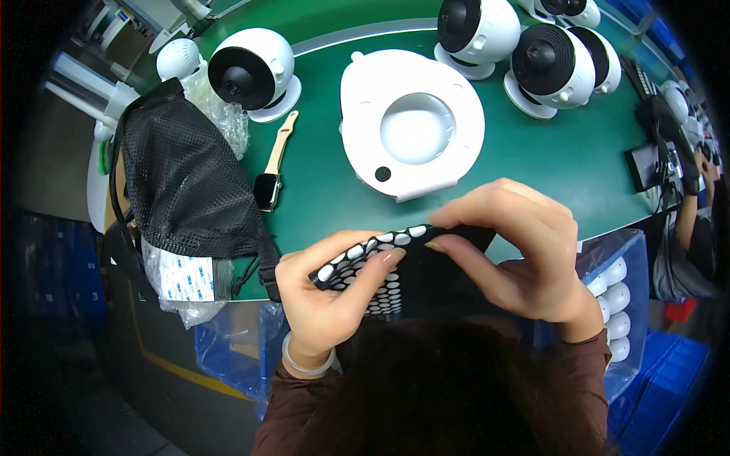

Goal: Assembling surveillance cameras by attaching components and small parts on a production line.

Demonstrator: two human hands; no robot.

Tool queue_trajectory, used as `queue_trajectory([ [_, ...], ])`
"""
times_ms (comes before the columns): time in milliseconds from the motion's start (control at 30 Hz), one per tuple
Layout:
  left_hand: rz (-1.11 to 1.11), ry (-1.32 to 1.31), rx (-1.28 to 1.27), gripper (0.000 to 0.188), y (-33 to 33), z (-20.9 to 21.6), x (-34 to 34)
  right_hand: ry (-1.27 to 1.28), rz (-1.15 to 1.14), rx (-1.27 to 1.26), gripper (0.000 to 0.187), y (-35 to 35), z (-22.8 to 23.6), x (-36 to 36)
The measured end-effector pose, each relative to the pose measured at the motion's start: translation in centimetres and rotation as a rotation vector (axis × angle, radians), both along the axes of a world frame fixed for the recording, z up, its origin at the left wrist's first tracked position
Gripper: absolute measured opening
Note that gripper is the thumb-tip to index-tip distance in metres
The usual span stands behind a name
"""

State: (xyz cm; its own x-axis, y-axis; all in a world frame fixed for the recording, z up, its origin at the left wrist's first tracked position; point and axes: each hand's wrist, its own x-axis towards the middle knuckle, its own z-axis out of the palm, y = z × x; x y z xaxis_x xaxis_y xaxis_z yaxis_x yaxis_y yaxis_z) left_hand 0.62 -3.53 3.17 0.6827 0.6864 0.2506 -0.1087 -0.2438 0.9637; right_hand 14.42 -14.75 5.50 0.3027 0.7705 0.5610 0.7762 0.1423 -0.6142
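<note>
Close to my body, both hands hold a black sheet with rows of white oval dots (384, 295), its upper edge bent over. My left hand (323, 304) pinches the dotted left part between thumb and fingers. My right hand (525, 247) has thumb and forefinger closed on the sheet's upper right edge. My own head hides the sheet's lower part. Just beyond my hands, a white plastic housing (361, 91) with a large round opening and a small black round patch lies on the green table (315, 182).
To the left lie a watch with a beige strap (280, 152), a black mesh bag (182, 175) and bubble wrap (230, 125). Several white ball-shaped devices with black fronts (544, 61) stand at the back. A clear bag of white round parts (617, 296) sits at right, with another person's arm (687, 220) beyond.
</note>
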Motion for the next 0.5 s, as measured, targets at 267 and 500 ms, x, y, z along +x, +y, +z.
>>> queue_trajectory([
  [267,0.028,0.034,0.230,0.013,-0.4,0.2,0.2,-0.235,-0.018,0.073,0.015,0.0,-1.0,1.1],
  [500,0.143,-0.029,0.099,0.010,0.1,0.1,1.3,-0.435,-0.089,0.149,0.016,-0.5,-0.2,-0.1],
])
